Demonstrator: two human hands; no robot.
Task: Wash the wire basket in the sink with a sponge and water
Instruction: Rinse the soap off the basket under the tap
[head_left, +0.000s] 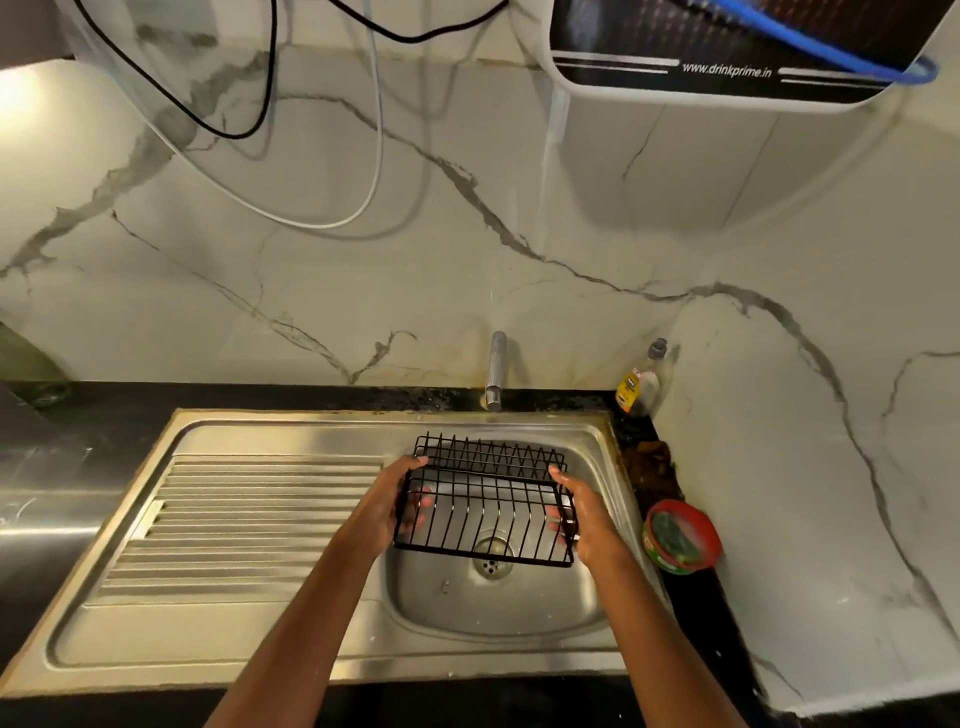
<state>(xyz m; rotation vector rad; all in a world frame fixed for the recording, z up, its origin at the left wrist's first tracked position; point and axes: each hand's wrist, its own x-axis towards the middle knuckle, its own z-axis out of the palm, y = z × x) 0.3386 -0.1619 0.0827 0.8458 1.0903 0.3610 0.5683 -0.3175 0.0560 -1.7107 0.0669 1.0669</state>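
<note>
A black wire basket (485, 501) hangs over the bowl of the steel sink (322, 431), above the drain (491, 558). My left hand (387, 506) grips its left end, thumb on the top rim and fingers curled under inside. My right hand (579, 512) grips its right end the same way. The tap (496, 371) stands behind the sink with no water running. A green sponge lies in a red tub (680, 535) on the counter to the right of the sink.
A ribbed draining board (249, 525) fills the sink's left half. A dish-soap bottle (641, 379) stands in the back right corner. A brown rag (649, 462) lies beside the sink. Cables (260, 104) hang on the marble wall; a water purifier (727, 47) is mounted above.
</note>
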